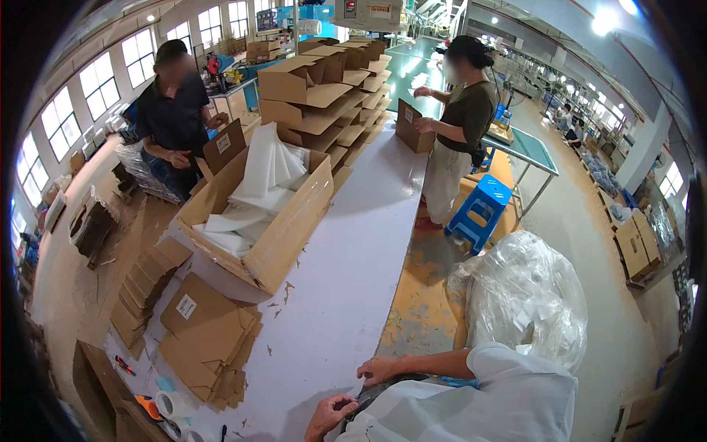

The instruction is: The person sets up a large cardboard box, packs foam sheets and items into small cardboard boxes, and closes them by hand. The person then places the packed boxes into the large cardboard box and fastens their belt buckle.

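My left hand is at the near edge of the white-topped table, its fingers loosely bent and nothing visible in them. Just beyond it, my right hand rests at the same edge with fingers loosely curved; no held object shows. Dark grey material lies between the hands against my pale shirt, and I cannot make out what it is. To the left of my hands is a stack of flat brown cardboard pieces, the top one with a white label. Farther off stands a large open carton full of white foam sheets.
Folded cardboard, tape rolls and a red-black cutter lie at left. Stacked open boxes rise beyond. Two co-workers handle cardboard boxes. A blue stool and plastic-wrapped bundle stand right.
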A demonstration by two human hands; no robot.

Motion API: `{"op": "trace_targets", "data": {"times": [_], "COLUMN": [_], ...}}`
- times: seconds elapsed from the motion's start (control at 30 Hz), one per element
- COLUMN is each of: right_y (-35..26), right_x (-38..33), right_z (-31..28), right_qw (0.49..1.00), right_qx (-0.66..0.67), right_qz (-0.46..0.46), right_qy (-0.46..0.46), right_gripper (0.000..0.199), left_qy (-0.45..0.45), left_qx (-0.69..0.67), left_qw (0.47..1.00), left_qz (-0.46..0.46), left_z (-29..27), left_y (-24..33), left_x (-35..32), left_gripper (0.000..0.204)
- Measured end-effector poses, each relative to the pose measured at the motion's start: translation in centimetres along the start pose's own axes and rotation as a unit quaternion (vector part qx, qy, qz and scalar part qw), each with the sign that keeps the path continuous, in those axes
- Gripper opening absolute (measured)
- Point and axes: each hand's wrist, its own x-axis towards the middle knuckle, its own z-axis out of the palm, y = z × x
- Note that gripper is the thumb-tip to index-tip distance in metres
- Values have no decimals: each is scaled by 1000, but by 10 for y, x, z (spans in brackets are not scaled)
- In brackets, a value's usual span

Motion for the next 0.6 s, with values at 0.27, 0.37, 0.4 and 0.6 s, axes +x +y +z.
{"op": "trace_targets", "data": {"times": [0.27, 0.37, 0.4, 0.6], "right_y": [-7, -7, -7, -6], "right_x": [-1, -1, -1, -1], "right_z": [7, 7, 6, 1], "right_qw": [1000, 1000, 1000, 999], "right_qx": [-1, -4, -4, -11], "right_qz": [2, 13, 12, 13], "right_qy": [18, 12, 11, 30], "right_gripper": [44, 45, 45, 45], "left_qy": [-7, -7, -6, -35], "left_qx": [14, 35, 53, 117], "left_qw": [1000, 999, 999, 992], "left_qz": [-6, -11, -11, 33], "left_z": [7, 8, 8, 2], "left_y": [11, 19, 21, 23], "left_x": [-1, -3, -2, 2], "left_gripper": [28, 30, 31, 35]}}
